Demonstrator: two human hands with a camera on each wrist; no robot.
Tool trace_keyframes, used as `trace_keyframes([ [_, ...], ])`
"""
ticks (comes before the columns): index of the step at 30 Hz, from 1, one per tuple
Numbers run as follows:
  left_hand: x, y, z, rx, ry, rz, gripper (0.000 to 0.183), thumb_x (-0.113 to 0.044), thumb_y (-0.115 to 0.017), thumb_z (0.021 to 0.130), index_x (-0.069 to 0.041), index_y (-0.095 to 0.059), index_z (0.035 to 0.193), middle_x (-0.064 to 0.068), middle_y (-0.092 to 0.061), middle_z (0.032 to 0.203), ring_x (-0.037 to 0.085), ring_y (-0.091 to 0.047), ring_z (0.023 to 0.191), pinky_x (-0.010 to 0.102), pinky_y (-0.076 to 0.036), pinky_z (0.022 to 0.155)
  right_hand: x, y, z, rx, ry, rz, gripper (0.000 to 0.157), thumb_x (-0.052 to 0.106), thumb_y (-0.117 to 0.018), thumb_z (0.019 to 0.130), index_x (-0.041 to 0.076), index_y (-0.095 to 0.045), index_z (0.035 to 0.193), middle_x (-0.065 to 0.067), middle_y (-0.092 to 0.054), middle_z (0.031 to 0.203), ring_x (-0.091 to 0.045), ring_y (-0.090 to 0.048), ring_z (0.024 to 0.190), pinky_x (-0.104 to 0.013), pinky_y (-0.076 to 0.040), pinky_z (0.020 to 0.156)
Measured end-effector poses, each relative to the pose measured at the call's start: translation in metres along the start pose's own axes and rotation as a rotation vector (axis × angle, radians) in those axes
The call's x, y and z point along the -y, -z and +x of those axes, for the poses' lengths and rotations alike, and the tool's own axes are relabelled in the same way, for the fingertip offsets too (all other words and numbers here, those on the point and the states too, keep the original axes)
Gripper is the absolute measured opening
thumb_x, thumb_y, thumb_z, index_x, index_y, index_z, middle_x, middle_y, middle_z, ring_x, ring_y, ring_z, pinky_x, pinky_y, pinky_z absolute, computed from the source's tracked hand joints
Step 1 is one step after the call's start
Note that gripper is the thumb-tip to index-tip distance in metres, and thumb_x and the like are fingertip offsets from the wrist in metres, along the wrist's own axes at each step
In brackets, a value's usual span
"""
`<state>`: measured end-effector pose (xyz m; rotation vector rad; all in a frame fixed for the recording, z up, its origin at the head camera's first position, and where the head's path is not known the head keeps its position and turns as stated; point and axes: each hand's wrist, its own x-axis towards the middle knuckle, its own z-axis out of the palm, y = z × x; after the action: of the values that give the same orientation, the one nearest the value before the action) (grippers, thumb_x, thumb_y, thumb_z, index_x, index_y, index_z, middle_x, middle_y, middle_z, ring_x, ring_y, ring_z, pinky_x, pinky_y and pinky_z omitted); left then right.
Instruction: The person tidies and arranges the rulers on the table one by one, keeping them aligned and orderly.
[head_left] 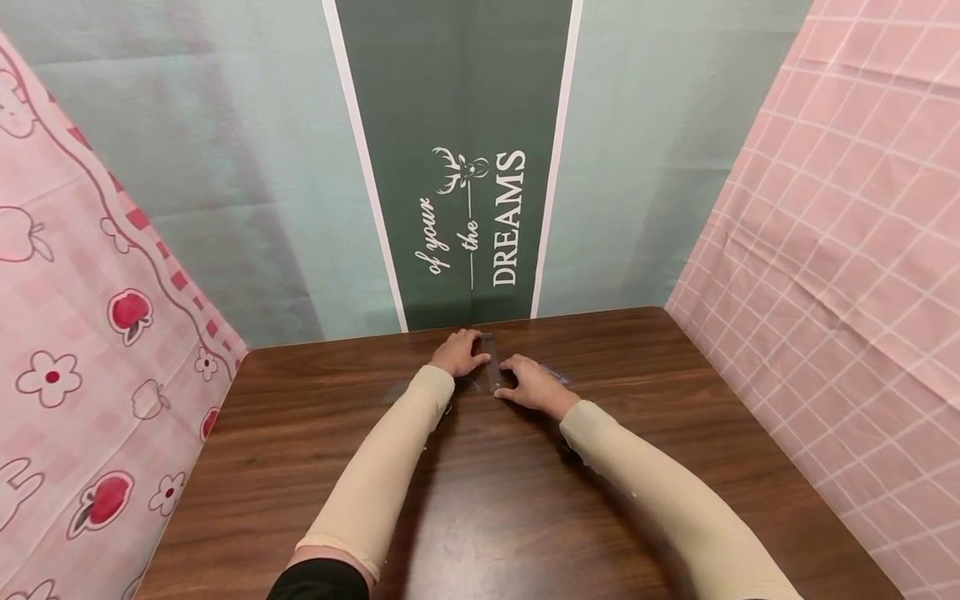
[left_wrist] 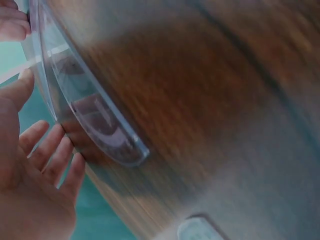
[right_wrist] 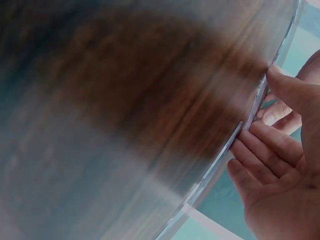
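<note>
Two pale sleeves (head_left: 675, 492) lie nearest us, reaching over the wood-grain tabletop (head_left: 495, 517) to a clear ruler (head_left: 492, 372).

We see the ruler lying between both hands near the tabletop's far edge, its length running away from us. The left hand (head_left: 456, 353) has its fingers extended and loose, touching the ruler's left side toward the far end; the right hand (head_left: 534, 385) is likewise unclenched, thumb at the near end and forefinger by the right side — neither hand is wrapped round it. Below the left wrist we make out a clear curved piece (head_left: 401, 390), and just past the right hand a bluish transparent one (head_left: 556, 374) — both flat on the wood. Behind, a green curtain (head_left: 465, 92) carries white lettering.
</note>
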<state>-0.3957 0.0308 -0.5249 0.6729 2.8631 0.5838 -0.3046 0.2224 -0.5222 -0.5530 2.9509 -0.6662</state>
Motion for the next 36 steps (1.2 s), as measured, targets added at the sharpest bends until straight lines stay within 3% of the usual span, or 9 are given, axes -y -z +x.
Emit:
trace_keyframes([
  [12, -0.006, -0.002, -0.006, -0.008, 0.006, 0.040, 0.070, -0.042, -0.073, 0.103, -0.009, -0.049, 0.160, 0.018, -0.052, 0.152, 0.036, -0.052, 0.137, 0.050, -0.044, 0.117, 0.002, -0.002, -0.001, -0.009, -0.007, -0.016, 0.053, 0.032, -0.083, 0.097, -0.003, -0.069, 0.135, -0.014, -0.068, 0.119, -0.025, -0.067, 0.107, -0.045, -0.055, 0.096],
  [29, 0.002, 0.000, 0.001, 0.074, -0.010, 0.002, 0.077, -0.046, -0.072, 0.103, -0.011, -0.043, 0.165, 0.015, -0.044, 0.160, 0.035, -0.044, 0.144, 0.051, -0.038, 0.121, 0.001, 0.000, -0.002, 0.012, -0.033, -0.029, 0.056, 0.035, -0.084, 0.096, -0.001, -0.069, 0.136, -0.013, -0.066, 0.121, -0.024, -0.065, 0.109, -0.044, -0.055, 0.097],
  [36, 0.006, 0.000, 0.005, 0.115, -0.009, 0.025, 0.081, -0.046, -0.071, 0.102, -0.011, -0.038, 0.167, 0.015, -0.039, 0.165, 0.034, -0.038, 0.150, 0.050, -0.034, 0.125, 0.004, 0.000, -0.005, 0.033, -0.038, -0.037, 0.057, 0.035, -0.082, 0.098, -0.001, -0.067, 0.140, -0.015, -0.065, 0.128, -0.028, -0.066, 0.118, -0.045, -0.054, 0.102],
])
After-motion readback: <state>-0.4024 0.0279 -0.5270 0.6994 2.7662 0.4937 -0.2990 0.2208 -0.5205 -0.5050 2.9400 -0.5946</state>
